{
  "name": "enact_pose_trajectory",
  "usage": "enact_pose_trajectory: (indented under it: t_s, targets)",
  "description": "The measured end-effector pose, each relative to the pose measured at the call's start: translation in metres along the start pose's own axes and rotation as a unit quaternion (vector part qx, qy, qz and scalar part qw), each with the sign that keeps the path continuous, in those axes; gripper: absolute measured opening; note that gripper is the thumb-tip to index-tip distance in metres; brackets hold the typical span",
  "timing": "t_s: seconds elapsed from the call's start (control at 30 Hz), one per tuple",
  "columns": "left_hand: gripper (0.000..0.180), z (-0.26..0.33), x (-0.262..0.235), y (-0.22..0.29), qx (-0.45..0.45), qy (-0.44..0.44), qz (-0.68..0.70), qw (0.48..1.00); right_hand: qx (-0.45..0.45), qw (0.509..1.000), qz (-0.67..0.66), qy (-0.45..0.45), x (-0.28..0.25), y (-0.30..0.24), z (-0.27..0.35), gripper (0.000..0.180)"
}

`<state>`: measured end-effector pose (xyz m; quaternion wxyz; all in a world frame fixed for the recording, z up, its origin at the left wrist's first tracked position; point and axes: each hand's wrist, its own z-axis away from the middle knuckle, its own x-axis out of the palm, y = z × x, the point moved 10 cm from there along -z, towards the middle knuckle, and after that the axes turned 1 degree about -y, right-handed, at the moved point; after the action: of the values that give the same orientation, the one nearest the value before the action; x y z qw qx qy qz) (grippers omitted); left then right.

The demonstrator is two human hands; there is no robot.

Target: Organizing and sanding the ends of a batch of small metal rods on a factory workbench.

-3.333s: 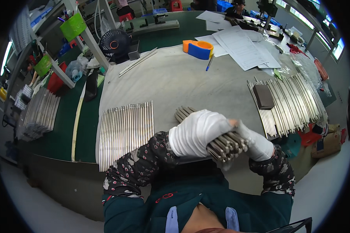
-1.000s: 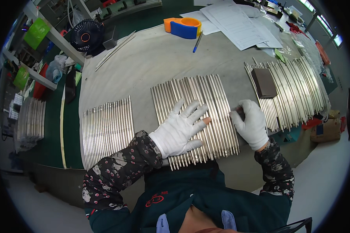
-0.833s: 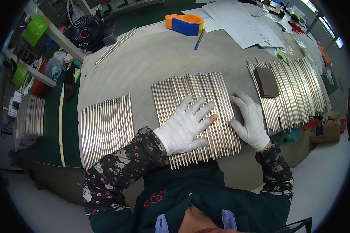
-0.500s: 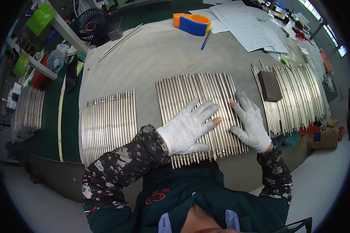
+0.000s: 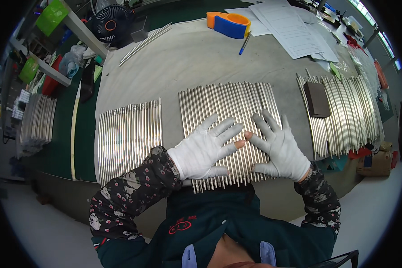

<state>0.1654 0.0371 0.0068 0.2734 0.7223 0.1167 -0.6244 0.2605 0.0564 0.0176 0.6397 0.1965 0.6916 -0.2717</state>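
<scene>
A row of shiny metal rods (image 5: pixel 228 100) lies side by side in front of me. Flat on its left part rests my left hand (image 5: pixel 203 149), in a white glove with one bare fingertip, its fingers spread. On the right part lies my right hand (image 5: pixel 279 149), gloved the same way, fingers apart and holding nothing. The thumbs and index tips of the two hands come close together over the rods. Another row of metal rods (image 5: pixel 129 138) is to the left, partly behind my left sleeve. A third group of rods (image 5: pixel 348 116) is at the right, with a dark brown block (image 5: pixel 317 99) on top.
At the back stand an orange and blue tape dispenser (image 5: pixel 230 24), a blue pen (image 5: pixel 244 43) and paper sheets (image 5: pixel 290 33). A few thin rods (image 5: pixel 145 43) lie near a black fan (image 5: pixel 110 24). Bagged rods (image 5: pixel 38 120) are at the far left, beyond a pale strip (image 5: pixel 74 138).
My right hand has moved left from the row's right edge onto the rods. My left hand has slid slightly left. The whole view has shifted a little.
</scene>
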Motion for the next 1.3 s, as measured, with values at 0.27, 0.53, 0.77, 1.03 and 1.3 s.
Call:
enact_pose_trajectory:
  t_s: [0.27,0.53,0.77,1.03,1.3]
  targets:
    - [0.081,-0.003,-0.001,0.001,0.008,0.004,0.0,1.0,0.0,1.0,-0.013,0.006,0.001,0.011,0.01,0.078]
    - [0.084,-0.016,0.0,0.007,0.022,0.028,-0.011,0.999,0.006,0.999,-0.028,0.027,0.0,0.014,0.014,0.074]
    - [0.078,-0.005,-0.007,0.0,0.011,0.062,-0.007,0.998,-0.002,0.999,-0.026,0.045,-0.002,0.012,0.012,0.069]
    - [0.066,0.122,-0.076,-0.091,-0.191,0.083,-0.137,0.969,-0.01,0.998,-0.035,0.055,-0.007,0.016,0.012,0.065]
    - [0.062,0.245,-0.079,-0.137,-0.321,0.101,-0.138,0.931,-0.086,0.991,-0.077,0.06,-0.045,-0.056,-0.031,0.065]
